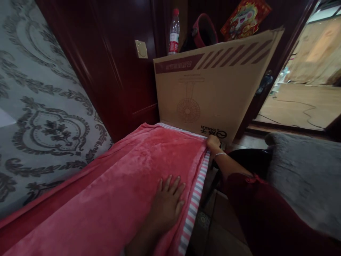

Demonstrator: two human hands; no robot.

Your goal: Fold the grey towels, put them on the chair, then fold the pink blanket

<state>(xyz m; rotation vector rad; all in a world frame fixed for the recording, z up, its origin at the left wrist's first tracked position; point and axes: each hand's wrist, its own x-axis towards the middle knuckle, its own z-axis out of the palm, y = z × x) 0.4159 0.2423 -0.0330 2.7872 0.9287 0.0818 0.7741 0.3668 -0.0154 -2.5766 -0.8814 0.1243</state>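
Note:
A pink plush blanket [128, 170] with a striped grey, white and pink edge [195, 193] lies spread over a long surface. My left hand [168, 201] rests flat on it near the striped side, palm down with fingers spread. At the far right corner, my right hand [213, 143] is closed around the blanket's edge, its arm stretched out in a dark red sleeve with a bracelet at the wrist. The fingertips of that hand are partly hidden. What the blanket covers is hidden too.
Behind the far edge stands a large cardboard box [215, 89] with a fan drawing. A red-capped bottle [174, 33] shows above it. Patterned wallpaper [53, 106] borders the left. A grey furry cover [306, 181] and a black seat [249, 158] are at the right, beside a doorway.

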